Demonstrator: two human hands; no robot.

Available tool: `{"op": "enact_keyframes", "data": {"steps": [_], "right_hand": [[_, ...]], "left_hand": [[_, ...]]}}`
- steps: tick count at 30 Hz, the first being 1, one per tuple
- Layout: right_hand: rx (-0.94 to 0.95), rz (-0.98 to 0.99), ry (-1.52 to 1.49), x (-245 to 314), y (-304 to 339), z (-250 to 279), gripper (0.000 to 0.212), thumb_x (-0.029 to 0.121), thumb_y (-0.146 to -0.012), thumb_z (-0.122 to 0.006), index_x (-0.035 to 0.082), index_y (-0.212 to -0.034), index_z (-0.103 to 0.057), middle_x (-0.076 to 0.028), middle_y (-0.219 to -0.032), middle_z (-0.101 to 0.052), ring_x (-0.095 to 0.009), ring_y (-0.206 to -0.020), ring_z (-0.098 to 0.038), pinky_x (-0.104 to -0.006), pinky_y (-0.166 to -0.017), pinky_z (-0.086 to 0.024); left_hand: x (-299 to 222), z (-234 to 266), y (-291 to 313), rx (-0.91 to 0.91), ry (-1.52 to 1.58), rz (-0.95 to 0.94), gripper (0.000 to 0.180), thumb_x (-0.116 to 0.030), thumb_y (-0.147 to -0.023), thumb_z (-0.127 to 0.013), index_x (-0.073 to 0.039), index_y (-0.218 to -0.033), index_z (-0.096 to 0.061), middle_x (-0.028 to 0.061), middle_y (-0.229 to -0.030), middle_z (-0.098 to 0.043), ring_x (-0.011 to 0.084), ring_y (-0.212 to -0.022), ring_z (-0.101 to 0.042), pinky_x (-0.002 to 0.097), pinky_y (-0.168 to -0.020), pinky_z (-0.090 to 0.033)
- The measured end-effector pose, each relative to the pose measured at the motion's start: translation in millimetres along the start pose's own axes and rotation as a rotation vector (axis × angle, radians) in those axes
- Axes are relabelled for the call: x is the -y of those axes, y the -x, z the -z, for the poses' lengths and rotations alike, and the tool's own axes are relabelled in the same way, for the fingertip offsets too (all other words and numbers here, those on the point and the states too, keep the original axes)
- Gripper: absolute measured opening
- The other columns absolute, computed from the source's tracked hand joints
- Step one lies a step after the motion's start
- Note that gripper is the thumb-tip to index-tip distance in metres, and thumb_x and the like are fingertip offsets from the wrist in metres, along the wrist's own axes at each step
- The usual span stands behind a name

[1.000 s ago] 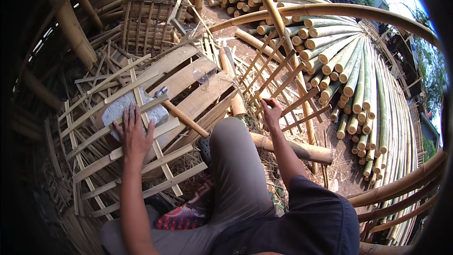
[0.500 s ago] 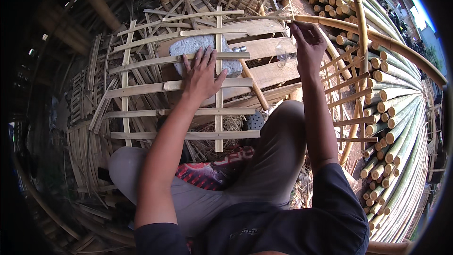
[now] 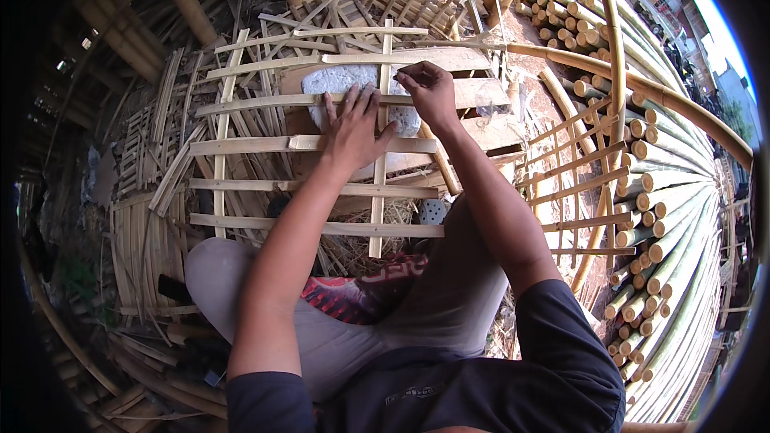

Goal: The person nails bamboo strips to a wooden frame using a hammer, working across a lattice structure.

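Observation:
A lattice of bamboo slats (image 3: 265, 103) lies before me, two upright strips crossing several level ones. My left hand (image 3: 353, 124) rests on it with fingers spread, pressing a level slat beside the right-hand upright strip. Beneath that crossing sits a pale grey stone block (image 3: 341, 78). My right hand (image 3: 429, 92) is pinched at the same upright strip, just above the slat; whatever its fingertips hold is too small to make out. A hammer's wooden handle (image 3: 445, 170) shows under the right forearm, its head hidden by the hand.
Wooden boards (image 3: 481, 94) lie beneath and behind the stone. Cut bamboo poles (image 3: 674, 216) are stacked at the right, near another slat lattice (image 3: 573, 188). Loose strips (image 3: 164, 168) cover the ground at left. A grey perforated shoe (image 3: 432, 211) is by my knee.
My right hand has come from the far right in to the lattice crossing near my left hand. The left hand stays on the same slat; the view has shifted slightly.

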State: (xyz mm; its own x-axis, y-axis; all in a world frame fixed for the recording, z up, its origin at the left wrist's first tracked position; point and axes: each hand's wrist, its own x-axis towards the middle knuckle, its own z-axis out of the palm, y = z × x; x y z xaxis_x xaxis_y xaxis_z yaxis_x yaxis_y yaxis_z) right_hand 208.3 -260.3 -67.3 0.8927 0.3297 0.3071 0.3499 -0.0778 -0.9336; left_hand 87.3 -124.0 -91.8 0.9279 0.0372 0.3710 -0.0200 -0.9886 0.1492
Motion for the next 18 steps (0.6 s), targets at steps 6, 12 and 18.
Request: {"op": "enact_keyframes", "data": {"steps": [6, 12, 18], "right_hand": [[0.020, -0.259, -0.218, -7, -1, 13, 0.016, 0.007, -0.088, -0.073, -0.005, -0.097, -0.069, -0.012, -0.093, -0.073, -0.016, -0.087, -0.068, -0.0285, -0.076, -0.053], [0.040, -0.318, -0.311, -8, 1, 16, 0.014, 0.008, -0.089, -0.073, -0.002, -0.098, -0.068, -0.009, -0.095, -0.072, -0.014, -0.089, -0.068, -0.0277, -0.082, -0.054], [0.008, -0.247, -0.119, -6, 1, 15, 0.014, 0.008, -0.089, -0.072, -0.003, -0.097, -0.070, -0.010, -0.092, -0.073, -0.015, -0.087, -0.069, -0.0278, -0.079, -0.054]], "left_hand": [[2, -2, 2, 0.000, 0.027, 0.015, 0.071, -0.053, -0.095, -0.049, -0.003, -0.145, -0.045, 0.0124, -0.153, -0.041, 0.0305, -0.146, -0.030, 0.0680, -0.115, -0.009], [3, -3, 1, -0.014, 0.023, 0.016, 0.071, -0.053, -0.095, -0.049, -0.002, -0.144, -0.045, 0.0126, -0.152, -0.043, 0.0307, -0.145, -0.032, 0.0678, -0.116, -0.009], [2, -4, 1, -0.032, 0.012, 0.004, 0.070, -0.053, -0.095, -0.048, -0.002, -0.144, -0.046, 0.0124, -0.152, -0.043, 0.0308, -0.145, -0.032, 0.0683, -0.115, -0.010]]}}
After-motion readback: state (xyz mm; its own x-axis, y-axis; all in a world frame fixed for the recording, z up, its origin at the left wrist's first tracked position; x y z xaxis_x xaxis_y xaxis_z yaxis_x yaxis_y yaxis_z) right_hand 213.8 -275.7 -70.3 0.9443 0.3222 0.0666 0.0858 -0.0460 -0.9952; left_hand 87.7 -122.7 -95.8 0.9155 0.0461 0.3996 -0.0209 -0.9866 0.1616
